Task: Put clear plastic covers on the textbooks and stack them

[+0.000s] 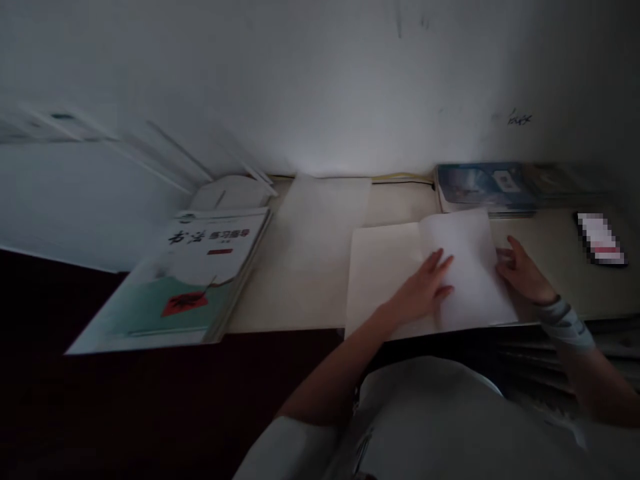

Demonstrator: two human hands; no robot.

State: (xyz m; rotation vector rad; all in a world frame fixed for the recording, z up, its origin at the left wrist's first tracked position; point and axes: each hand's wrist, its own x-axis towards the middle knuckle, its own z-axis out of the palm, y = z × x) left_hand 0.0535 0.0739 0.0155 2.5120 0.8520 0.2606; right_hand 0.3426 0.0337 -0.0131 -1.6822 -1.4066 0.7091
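Note:
A white sheet of paper (467, 267), folded over or turned like a page, lies on a larger pale sheet (383, 260) at the table's front edge. Across the white sheet my left hand (431, 283) rests with its fingers spread. My right hand (525, 272) is at that sheet's right edge, thumb and fingers apart. Its fingertips are close to or touching the edge; blur hides the exact contact. A grey band is around my right wrist.
A stack of large books (200, 273) with a green and white cover overhangs the table's front left. Blue-covered books (483, 187) stand against the wall (320, 87) at the back right. A phone (600, 239) lies on the table (295, 287) at far right. A thin cable runs along the wall.

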